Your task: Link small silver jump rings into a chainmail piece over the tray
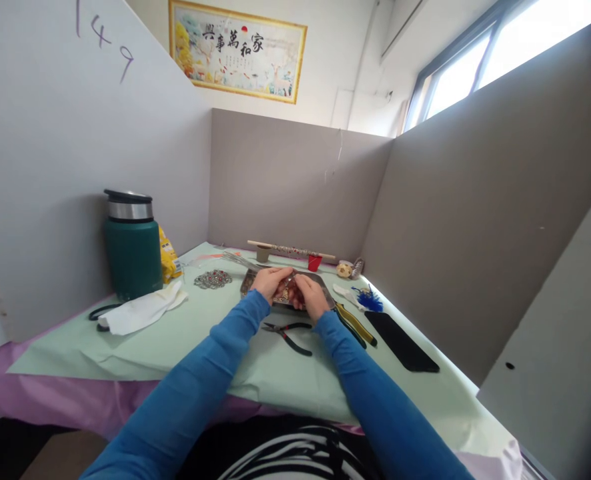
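Observation:
My left hand [274, 283] and my right hand [310, 293] come together above a shallow dark tray [246, 285] at the middle of the table. The fingers of both hands are bent and closed near each other. What they pinch is too small to make out. Reddish and gold beads [286, 293] show in the tray between and below them. Just in front lies a pair of small pliers [290, 331] with red and black handles, jaws pointing left. Yellow-handled pliers [358, 325] rest beside my right wrist, partly hidden by the sleeve.
Left: a green bottle [133, 260], yellow packet [168, 257], white cloth [143, 311] over black-handled scissors [102, 311], and a beaded piece [213, 279]. Behind: a rod [295, 251] across a beige cup [263, 254] and red cup [314, 264]. Right: blue tassel [370, 299], black phone-like slab [401, 342]. Partitions enclose the table.

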The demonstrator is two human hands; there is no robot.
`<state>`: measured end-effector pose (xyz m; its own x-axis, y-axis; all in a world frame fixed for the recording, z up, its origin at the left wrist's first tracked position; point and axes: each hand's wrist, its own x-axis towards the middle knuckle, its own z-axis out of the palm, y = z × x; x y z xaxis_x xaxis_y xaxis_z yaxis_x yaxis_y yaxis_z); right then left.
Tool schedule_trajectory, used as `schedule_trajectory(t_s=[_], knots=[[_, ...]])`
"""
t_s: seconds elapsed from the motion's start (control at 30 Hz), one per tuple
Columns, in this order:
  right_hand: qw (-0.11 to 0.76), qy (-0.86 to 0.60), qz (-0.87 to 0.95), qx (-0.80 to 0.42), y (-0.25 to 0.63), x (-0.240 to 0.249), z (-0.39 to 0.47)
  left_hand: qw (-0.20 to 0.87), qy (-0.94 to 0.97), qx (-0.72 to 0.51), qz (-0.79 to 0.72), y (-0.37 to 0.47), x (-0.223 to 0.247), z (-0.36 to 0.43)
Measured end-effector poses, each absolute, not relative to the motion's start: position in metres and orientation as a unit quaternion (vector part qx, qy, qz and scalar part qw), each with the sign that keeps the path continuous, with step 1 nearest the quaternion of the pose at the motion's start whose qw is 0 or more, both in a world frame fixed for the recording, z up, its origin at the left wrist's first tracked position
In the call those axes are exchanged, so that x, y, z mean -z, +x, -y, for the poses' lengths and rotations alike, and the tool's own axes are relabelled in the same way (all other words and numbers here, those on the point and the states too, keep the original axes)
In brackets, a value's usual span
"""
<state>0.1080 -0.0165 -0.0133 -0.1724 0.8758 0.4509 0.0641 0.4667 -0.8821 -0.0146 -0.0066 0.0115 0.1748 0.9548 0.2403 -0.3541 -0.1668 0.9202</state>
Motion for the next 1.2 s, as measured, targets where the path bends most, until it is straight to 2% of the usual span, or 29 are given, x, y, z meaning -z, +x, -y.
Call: schedule_trajectory(t_s=[0.33,0.4,0.47,0.63,0.73,0.87,1.03,1.2], knots=[[0.597,-0.443,0.640,-0.195,0.104,0.020,0.010,0.486,0.534,-0.590,-0.362,-0.011,-0.008,0.004],[0.603,-0.449,0.632,-0.190,0.103,0.018,0.011,0.472,0.537,-0.593,-0.372,-0.012,-0.009,0.004],[0.603,-0.430,0.617,-0.266,0.103,0.015,0.012,0.482,0.535,-0.591,-0.363,-0.013,-0.010,0.005],[0.549,-0.314,0.543,-0.553,0.106,0.006,0.016,0.559,0.531,-0.551,-0.320,-0.016,-0.012,0.006],[0.525,-0.260,0.520,-0.621,0.108,0.002,0.020,0.593,0.533,-0.531,-0.288,-0.017,-0.012,0.006],[0.526,-0.219,0.501,-0.651,0.105,0.000,0.023,0.625,0.528,-0.517,-0.251,-0.017,-0.012,0.005],[0.554,-0.275,0.522,-0.588,0.104,0.006,0.018,0.565,0.533,-0.565,-0.279,-0.016,-0.015,0.010],[0.623,-0.378,0.560,-0.394,0.107,0.010,0.013,0.546,0.537,-0.572,-0.293,-0.015,-0.015,0.010]])
